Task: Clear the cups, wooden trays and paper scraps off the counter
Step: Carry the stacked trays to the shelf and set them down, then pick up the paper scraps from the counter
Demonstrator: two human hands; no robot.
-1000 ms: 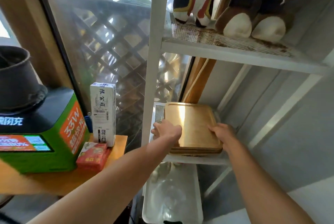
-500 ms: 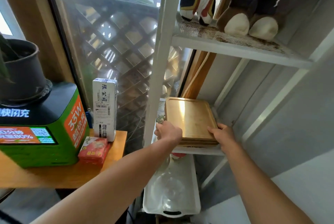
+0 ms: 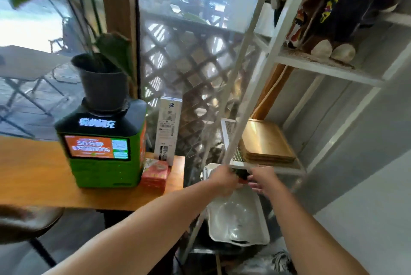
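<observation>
Wooden trays (image 3: 264,141) stacked by shelf (image 3: 278,170) edge, left hand (image 3: 223,180), right hand (image 3: 262,183) just below, fingers (image 3: 254,185) blurred, cannot tell

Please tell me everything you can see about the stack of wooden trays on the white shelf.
The stack of light brown rectangular wooden trays lies flat on the mesh level of the white metal rack. The corners are rounded, and its bare top reflects light. Several layers show at the front edge; their count is unclear. A rack post crosses before its left corner. Neither the left hand nor the right hand touches it; both are lower, in front.
</observation>
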